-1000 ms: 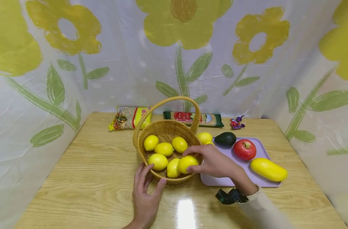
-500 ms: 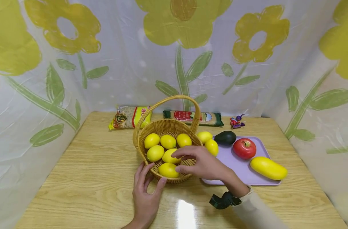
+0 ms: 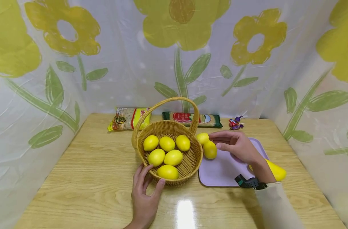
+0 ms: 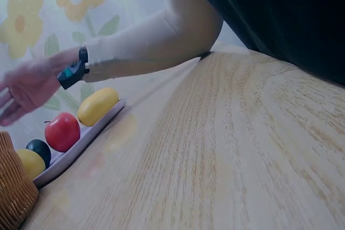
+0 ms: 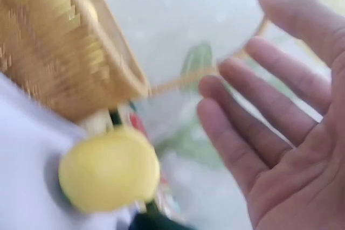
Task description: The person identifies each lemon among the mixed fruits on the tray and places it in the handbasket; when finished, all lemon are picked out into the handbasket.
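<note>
In the head view my left hand (image 3: 146,198) rests against the front left of a wicker basket (image 3: 174,125), with fingertips and thumb at its rim. Several lemons (image 3: 167,172) lie inside the basket. My right hand (image 3: 239,145) is over the lilac tray (image 3: 219,178), just right of two lemons (image 3: 210,150) at the tray's left edge. Its fingers are extended with nothing between them, as the right wrist view also shows, where one lemon (image 5: 109,171) appears blurred beside the hand. The right hand hides a dark avocado (image 4: 40,151) and a red fruit (image 4: 63,132) in the head view.
A yellow, mango-like fruit (image 3: 276,171) lies at the tray's right end, partly behind the right wrist. Along the back of the wooden table (image 3: 91,184) are a food bag (image 3: 125,119), a long green-ended packet (image 3: 188,118) and wrapped candies (image 3: 235,123). The basket's tall handle (image 3: 174,99) arches upward.
My right hand let go of a lemon inside the basket, then moved right, out over the tray. The lemons in the basket shifted around. My left hand stayed at the rim.
</note>
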`<state>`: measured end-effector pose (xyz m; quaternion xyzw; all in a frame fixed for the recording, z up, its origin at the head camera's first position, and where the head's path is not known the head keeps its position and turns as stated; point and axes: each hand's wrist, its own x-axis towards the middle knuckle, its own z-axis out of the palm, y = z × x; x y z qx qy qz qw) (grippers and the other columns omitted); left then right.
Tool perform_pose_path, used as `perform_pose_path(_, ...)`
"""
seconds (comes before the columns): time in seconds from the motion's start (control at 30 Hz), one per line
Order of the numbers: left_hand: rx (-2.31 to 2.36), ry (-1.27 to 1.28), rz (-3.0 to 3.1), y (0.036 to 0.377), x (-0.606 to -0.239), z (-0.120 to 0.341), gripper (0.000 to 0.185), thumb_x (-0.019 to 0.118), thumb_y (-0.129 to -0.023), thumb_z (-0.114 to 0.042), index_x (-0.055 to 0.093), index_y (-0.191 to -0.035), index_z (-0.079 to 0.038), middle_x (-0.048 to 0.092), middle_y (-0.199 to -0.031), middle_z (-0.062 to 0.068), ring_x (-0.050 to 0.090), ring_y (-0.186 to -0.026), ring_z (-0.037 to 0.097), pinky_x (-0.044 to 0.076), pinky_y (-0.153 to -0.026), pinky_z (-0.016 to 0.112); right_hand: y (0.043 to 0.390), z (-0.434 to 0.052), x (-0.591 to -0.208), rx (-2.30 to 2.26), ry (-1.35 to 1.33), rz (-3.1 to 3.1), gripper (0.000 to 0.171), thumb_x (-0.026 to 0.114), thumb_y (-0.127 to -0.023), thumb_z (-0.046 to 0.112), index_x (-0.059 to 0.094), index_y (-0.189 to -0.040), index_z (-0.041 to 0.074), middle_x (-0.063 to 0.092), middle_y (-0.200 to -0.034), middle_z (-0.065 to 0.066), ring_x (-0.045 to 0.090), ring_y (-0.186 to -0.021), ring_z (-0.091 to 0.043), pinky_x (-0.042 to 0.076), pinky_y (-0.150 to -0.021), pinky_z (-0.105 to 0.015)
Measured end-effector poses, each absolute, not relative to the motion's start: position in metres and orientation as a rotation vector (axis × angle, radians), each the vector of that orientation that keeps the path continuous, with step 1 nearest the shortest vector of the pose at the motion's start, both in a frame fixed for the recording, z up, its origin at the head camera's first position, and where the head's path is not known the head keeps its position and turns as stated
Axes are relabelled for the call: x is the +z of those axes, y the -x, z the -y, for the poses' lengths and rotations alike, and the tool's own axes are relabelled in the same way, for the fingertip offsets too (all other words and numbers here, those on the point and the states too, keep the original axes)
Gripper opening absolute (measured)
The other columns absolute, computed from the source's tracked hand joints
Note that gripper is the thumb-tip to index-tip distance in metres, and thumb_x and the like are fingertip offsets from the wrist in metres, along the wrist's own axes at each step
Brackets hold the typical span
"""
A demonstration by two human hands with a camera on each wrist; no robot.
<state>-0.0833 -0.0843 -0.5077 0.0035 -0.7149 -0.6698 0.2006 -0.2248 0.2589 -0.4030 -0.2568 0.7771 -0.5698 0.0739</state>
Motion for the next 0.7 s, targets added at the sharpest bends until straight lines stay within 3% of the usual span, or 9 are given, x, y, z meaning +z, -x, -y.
perform_pose_path(0.17, -1.864, -0.017, 1.997, 0.083, -0.508, 0.084, 0.055, 0.081, -0.099, -0.006, 0.06, -0.15, -0.006, 0.03, -0.173, 0.018, 0.039, -0.156, 0.041, 0.047, -0.118, 0.014, 0.234, -0.27, -0.414, -1.413, 0.65, -2.584, 0.038, 0.084, -0.099, 0.017, 0.076, -0.134, 0.005, 0.078, -0.13, -0.016, 0.078, -0.118, -0.028, 0.064, -0.099, -0.022)
perform_pose_path(0.3, -1.859, -0.032, 2.006, 0.084, -0.508, 0.085, 0.055, 0.081, -0.099, -0.007, 0.061, -0.15, -0.008, 0.029, -0.174, 0.018, 0.039, -0.156, 0.041, 0.047, -0.118, 0.014, 0.237, -0.267, -0.423, -1.115, 0.639, -2.713, 0.043, 0.087, -0.097, 0.025, 0.077, -0.135, 0.007, 0.08, -0.128, -0.012, 0.078, -0.112, -0.024, 0.067, -0.098, -0.036)
perform_pose_path(0.4, -1.866, -0.048, 2.015, 0.084, -0.508, 0.085, 0.055, 0.082, -0.099, -0.008, 0.061, -0.15, -0.009, 0.029, -0.174, 0.017, 0.039, -0.157, 0.04, 0.046, -0.119, 0.014, 0.238, -0.26, -0.429, -1.021, 0.695, -2.689, 0.047, 0.086, -0.098, 0.027, 0.074, -0.139, 0.006, 0.077, -0.133, -0.014, 0.077, -0.116, -0.03, 0.066, -0.102, -0.049)
perform_pose_path(0.5, -1.871, -0.06, 2.023, 0.084, -0.508, 0.085, 0.056, 0.082, -0.099, -0.009, 0.061, -0.151, -0.009, 0.029, -0.174, 0.016, 0.038, -0.157, 0.039, 0.046, -0.119, 0.014, 0.239, -0.253, -0.433, -1.01, 0.759, -2.645, 0.047, 0.085, -0.099, 0.025, 0.072, -0.141, 0.006, 0.074, -0.138, -0.015, 0.074, -0.123, -0.034, 0.064, -0.106, -0.054)
perform_pose_path(0.7, -1.869, -0.053, 2.025, 0.083, -0.508, 0.084, 0.056, 0.082, -0.099, -0.008, 0.06, -0.151, -0.009, 0.028, -0.174, 0.018, 0.038, -0.157, 0.042, 0.045, -0.119, 0.013, 0.232, -0.253, -0.42, -1.131, 0.66, -2.66, 0.044, 0.085, -0.096, 0.016, 0.072, -0.138, 0.009, 0.075, -0.134, -0.012, 0.074, -0.119, -0.028, 0.065, -0.105, -0.045)
